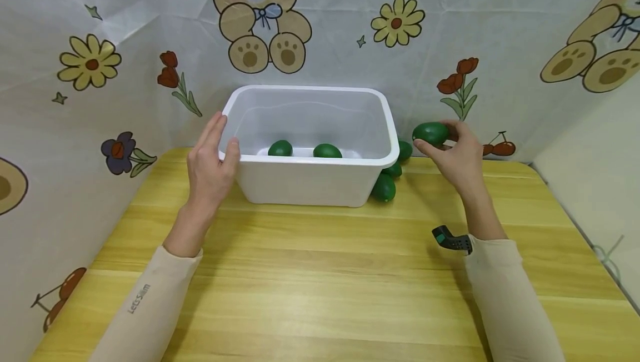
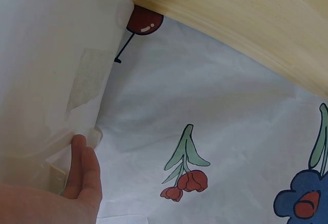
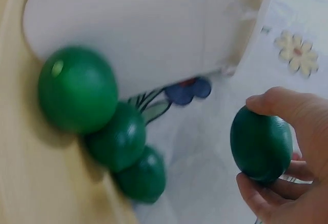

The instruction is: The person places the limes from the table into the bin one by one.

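A white plastic bin (image 1: 310, 184) stands on the table, with two green oval fruits, one of them a fruit (image 1: 327, 151), visible inside. My left hand (image 1: 210, 167) rests against the bin's left end, fingers straight along the outer side and thumb by the front corner. The left wrist view shows its fingers (image 2: 91, 175) touching the outside near the rim. To the right of the bin, my right hand (image 1: 462, 156) holds a smooth dark green oval fruit (image 3: 260, 144) between thumb and fingers, raised above the table. Several more green fruits (image 1: 384, 188) sit against the bin's right side.
The wood-grain table (image 1: 320, 273) stretches in front of the bin. Behind it hangs a pale cloth (image 1: 340, 56) printed with bears and flowers. A black strap piece (image 1: 451, 239) sticks out at the right cuff.
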Tool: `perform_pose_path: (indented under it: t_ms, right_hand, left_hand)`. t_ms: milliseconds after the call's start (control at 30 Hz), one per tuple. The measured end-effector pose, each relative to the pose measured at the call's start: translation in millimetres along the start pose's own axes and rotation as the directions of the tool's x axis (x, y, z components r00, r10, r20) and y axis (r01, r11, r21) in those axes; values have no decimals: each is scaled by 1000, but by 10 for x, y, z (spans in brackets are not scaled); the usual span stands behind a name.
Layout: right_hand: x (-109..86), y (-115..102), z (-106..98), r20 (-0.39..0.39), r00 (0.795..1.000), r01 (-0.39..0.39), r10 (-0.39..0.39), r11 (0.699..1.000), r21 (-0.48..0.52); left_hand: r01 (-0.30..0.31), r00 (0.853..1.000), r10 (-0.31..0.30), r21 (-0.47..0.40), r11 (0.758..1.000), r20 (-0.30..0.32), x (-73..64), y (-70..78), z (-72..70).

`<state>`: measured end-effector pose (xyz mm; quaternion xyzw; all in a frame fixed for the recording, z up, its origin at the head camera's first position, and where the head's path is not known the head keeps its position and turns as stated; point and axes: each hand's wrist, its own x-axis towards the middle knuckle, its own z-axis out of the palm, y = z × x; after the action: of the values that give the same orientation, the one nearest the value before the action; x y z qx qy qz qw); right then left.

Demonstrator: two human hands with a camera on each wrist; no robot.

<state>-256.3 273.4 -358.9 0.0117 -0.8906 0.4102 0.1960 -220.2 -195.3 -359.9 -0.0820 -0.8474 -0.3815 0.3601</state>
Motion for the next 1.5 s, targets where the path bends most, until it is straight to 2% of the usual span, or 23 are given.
perform_pose_path:
  t_ms: [300,467,633,833,1333,1500]
  right_hand:
    - [-100,-466,-24,-51,998,44,-38,993,112]
    - [-173,-750,-16,-56,993,115,-106,975,191]
    - [-265,-953,41,-15,982,189,-190,957,219]
    - [-341,-1000,124,44,961,263,-274,949,173]
    - [-321,-1016,201,148,926,338,-349,937,93]
    - [-336,-994,224,147,916,365,-374,927,83]
  left_hand:
    - [-4,1000,4,-4,1000,-6,-2,-13,-5]
    - [-12,1000,12,-4,1000,-9,12,-9,1]
    - [-7,1000,7,1,1000,2,0,2,17]
    - [-7,1000,7,-2,1000,12,-4,2,42]
    - [8,1000,-8,8,1000,2,11,-15,-4]
    - [7,1000,-7,7,1000,6,13,-12,1]
